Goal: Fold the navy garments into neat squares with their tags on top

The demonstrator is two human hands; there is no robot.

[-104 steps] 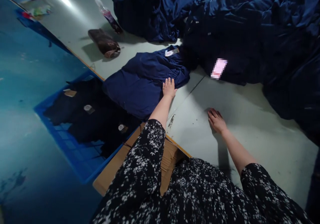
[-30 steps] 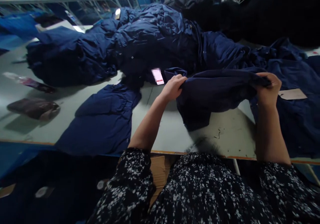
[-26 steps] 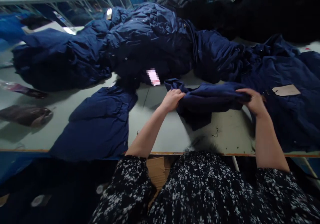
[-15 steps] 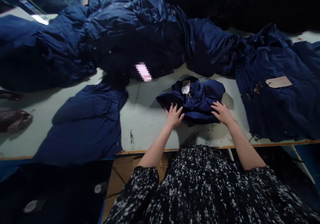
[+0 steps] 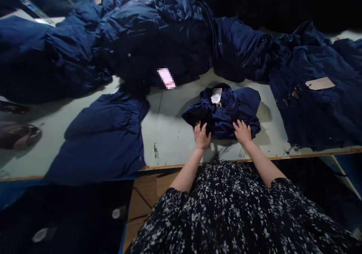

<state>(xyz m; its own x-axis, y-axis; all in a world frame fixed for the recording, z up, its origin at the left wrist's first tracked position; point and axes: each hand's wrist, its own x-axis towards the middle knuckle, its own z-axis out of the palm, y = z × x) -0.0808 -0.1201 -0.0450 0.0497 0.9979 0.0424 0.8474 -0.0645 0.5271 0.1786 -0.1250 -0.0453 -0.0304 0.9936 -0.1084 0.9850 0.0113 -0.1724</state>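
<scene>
A folded navy garment [image 5: 240,105], perhaps a jacket, lies on the table in front of me with its collar at the far side. A pale label [image 5: 216,95] shows inside the collar. My left hand [image 5: 202,136] touches the near left part of the fabric, fingers apart. On the near edge, further right, my right hand [image 5: 243,132] rests with its fingers spread over the cloth. Some fingertips of the left hand are hard to see against the dark fabric.
Along the back runs a big heap of navy garments [image 5: 158,31], with a pixelated pink-white patch on it. Flat navy garments lie left [image 5: 104,133] and right [image 5: 319,110], the right one bearing a beige tag [image 5: 320,83]. A cardboard box [image 5: 145,191] stands below the table edge [image 5: 166,166].
My right hand has slid left and inward along the garment's near edge. My left hand has shifted slightly toward me. The garment looks more bunched, and the view has turned a little.
</scene>
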